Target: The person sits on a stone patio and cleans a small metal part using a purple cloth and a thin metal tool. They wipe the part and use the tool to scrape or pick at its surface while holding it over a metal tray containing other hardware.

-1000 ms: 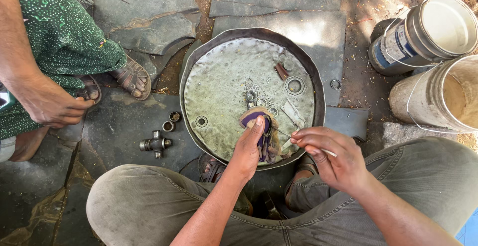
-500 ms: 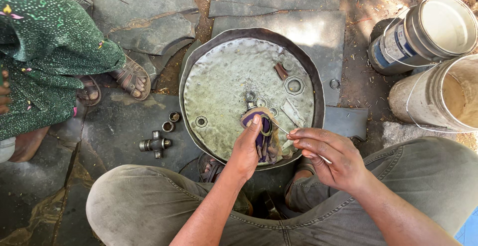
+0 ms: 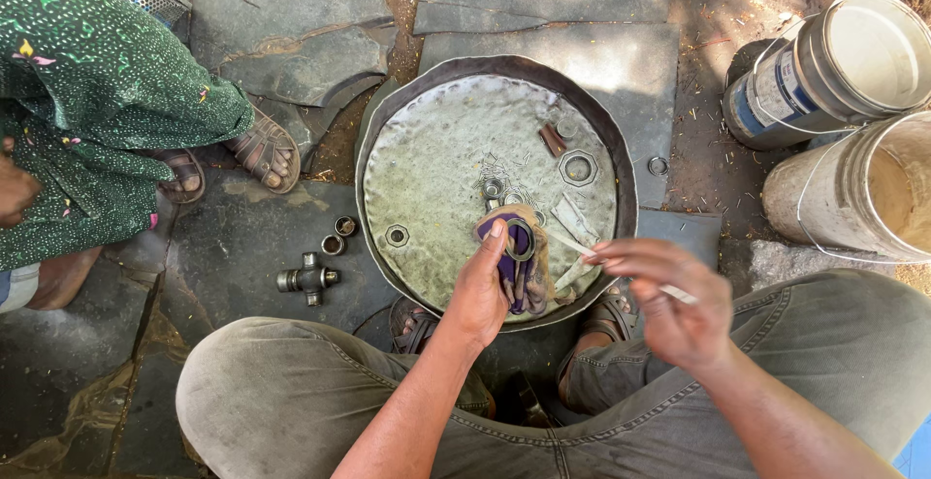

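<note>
While gripped, ring (image 3: 521, 239) lies under left fingers (image 3: 497, 232).

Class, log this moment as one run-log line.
left hand: holds rag and ring | right hand: grips thin stick | over pan

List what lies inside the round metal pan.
In the pan: shallow liquid, a big hex nut, a small nut, rings and a brown piece. The left hand presses a cloth there, hiding what is beneath.
</note>
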